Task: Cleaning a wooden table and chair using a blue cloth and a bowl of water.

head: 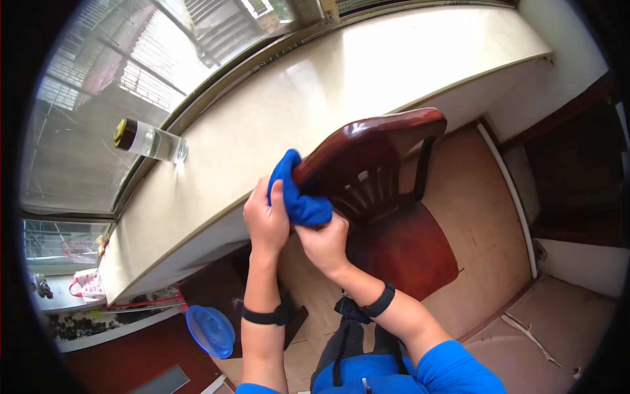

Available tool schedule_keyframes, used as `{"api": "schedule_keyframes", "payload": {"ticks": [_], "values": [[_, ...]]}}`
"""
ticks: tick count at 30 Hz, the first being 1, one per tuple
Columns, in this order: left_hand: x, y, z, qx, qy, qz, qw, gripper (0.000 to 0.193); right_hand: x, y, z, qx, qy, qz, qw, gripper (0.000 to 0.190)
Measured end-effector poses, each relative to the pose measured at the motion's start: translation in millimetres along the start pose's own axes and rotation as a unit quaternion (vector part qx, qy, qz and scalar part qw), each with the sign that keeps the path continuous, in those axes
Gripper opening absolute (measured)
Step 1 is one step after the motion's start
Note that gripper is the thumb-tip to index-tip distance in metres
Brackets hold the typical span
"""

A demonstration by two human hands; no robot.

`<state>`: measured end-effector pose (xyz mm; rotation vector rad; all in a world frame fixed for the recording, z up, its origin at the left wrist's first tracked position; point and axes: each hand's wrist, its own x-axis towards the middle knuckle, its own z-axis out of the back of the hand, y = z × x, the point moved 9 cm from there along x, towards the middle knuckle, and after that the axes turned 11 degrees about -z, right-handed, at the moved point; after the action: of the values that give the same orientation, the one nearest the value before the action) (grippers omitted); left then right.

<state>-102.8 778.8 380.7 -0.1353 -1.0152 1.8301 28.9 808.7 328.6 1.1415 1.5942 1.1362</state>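
A blue cloth is wrapped around the left end of the top rail of a dark red wooden chair. My left hand grips the cloth from the left, its thumb pointing up. Lower and to the right, my right hand holds the cloth's bottom edge with the fingers curled, near the chair's back. The chair's slatted back faces the windowsill, and its red seat lies to the right of my hands. The part of the rail under the cloth is hidden.
A long pale windowsill runs behind the chair, with a clear bottle with a dark lid standing on it. A blue plastic basin is at the lower left. A white pipe runs along the right side.
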Motion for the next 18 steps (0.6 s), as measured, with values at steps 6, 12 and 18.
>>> {"api": "schedule_keyframes", "payload": {"ticks": [6,12,18], "values": [[13.9,-69.8,-28.4,0.203,-0.029,-0.134,0.97,0.036,21.1,-20.8,31.5,0.081,0.001,-0.047,0.996,0.01],[24.9,-106.1,-45.0,0.239,-0.089,-0.175,0.951,0.044,45.8,2.4,48.2,0.058,0.061,-0.05,0.995,0.009],[36.4,-126.7,-60.7,0.224,-0.062,-0.218,0.948,0.048,52.5,3.5,57.2,0.124,0.044,-0.099,0.986,0.009]]}}
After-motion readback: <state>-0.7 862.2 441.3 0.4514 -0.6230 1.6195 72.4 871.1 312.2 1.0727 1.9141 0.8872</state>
